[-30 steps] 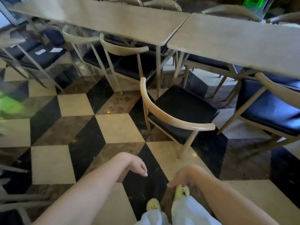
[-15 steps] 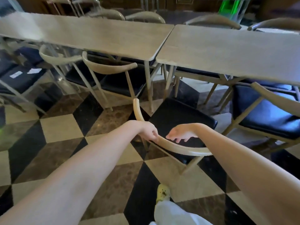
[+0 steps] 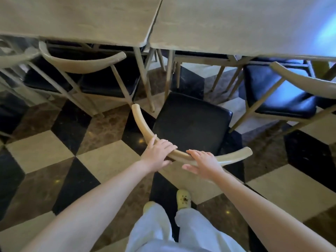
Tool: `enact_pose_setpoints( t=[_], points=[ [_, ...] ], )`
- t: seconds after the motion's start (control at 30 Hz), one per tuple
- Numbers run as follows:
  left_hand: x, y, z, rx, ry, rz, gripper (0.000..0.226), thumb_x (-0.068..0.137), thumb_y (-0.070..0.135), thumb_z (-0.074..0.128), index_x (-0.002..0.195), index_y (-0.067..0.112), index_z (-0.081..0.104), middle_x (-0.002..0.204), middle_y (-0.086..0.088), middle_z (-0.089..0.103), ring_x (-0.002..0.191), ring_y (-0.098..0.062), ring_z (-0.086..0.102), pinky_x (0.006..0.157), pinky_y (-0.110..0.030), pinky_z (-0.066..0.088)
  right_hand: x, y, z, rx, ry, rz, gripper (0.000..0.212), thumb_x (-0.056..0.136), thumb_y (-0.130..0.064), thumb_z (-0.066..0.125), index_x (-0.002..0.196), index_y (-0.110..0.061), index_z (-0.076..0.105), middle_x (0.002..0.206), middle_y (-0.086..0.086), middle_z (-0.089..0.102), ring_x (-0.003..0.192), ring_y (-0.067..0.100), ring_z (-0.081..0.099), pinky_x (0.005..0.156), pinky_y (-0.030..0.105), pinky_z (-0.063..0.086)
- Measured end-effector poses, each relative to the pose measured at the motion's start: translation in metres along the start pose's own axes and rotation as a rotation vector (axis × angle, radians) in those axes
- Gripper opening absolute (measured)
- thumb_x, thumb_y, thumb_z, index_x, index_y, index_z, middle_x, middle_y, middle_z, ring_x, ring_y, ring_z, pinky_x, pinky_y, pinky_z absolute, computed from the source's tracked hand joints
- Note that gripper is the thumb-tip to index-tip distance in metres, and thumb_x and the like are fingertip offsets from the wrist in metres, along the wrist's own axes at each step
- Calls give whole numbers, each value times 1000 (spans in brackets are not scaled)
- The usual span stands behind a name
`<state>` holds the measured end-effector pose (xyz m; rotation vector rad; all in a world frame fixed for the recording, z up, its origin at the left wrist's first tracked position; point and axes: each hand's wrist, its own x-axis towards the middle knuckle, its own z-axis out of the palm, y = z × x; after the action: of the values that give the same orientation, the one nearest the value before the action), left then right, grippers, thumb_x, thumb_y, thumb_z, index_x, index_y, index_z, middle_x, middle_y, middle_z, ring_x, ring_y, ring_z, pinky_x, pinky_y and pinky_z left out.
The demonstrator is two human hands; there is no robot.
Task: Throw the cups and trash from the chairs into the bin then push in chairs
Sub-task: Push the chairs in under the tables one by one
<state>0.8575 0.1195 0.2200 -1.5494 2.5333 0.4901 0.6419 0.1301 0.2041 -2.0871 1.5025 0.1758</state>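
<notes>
Both hands are on the chair (image 3: 190,124), which stands on the chequered floor (image 3: 45,151) just near of the gap between the two tables and is turned at an angle, its black seat wholly out from under either top (not yet pushed in). The left hand (image 3: 158,153) sits on the curved rail (image 3: 143,126) of the chair back, left of the rail's middle. Its fingers are laid close together over the top toward the seat and its thumb is tucked against the near face, so the rail is clasped between them. The right hand (image 3: 203,162) rests on the rail just right of the left hand, the two apart by a short stretch of wood. Its fingers are straight and slightly spread, pointing left along the top, its thumb is splayed off the near side, and it grips nothing. The left table (image 3: 81,19) and right table (image 3: 236,24) meet edge to edge at the far side. A second chair (image 3: 81,64) is partly under the left table. A third chair (image 3: 291,91) stands to the right, partly under the right table. A yellow shoe (image 3: 184,198) is on the floor just near of the held chair.
</notes>
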Motion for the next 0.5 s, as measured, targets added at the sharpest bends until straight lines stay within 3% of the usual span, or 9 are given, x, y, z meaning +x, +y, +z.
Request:
enact_pose_setpoints(
  t=[0.17, 0.3, 0.5],
  points=[
    [13, -31, -11, -33, -64, 204, 59, 83, 32, 67, 137, 28, 43, 134, 8, 52, 128, -13, 42, 114, -37, 20, 4, -4, 5, -44, 51, 42, 74, 78, -76, 44, 136, -32, 41, 133, -9, 56, 120, 15, 52, 102, 35, 36],
    [26, -54, -17, -40, -48, 251, 51, 83, 27, 70, 130, 26, 52, 126, 5, 61, 118, -15, 55, 106, -37, 37, 5, -7, 11, -92, 156, 63, 53, 85, -55, 57, 132, -34, 43, 126, -12, 60, 114, 11, 57, 96, 32, 39],
    [46, -82, -30, 101, -172, 307, 40, 87, 36, 64, 124, 24, 57, 120, 3, 64, 108, -15, 60, 100, -34, 42, 6, -8, 3, -85, 91, 93, 48, 88, -45, 59, 132, -30, 44, 122, -7, 61, 109, 15, 58, 94, 31, 41]
  ],
)
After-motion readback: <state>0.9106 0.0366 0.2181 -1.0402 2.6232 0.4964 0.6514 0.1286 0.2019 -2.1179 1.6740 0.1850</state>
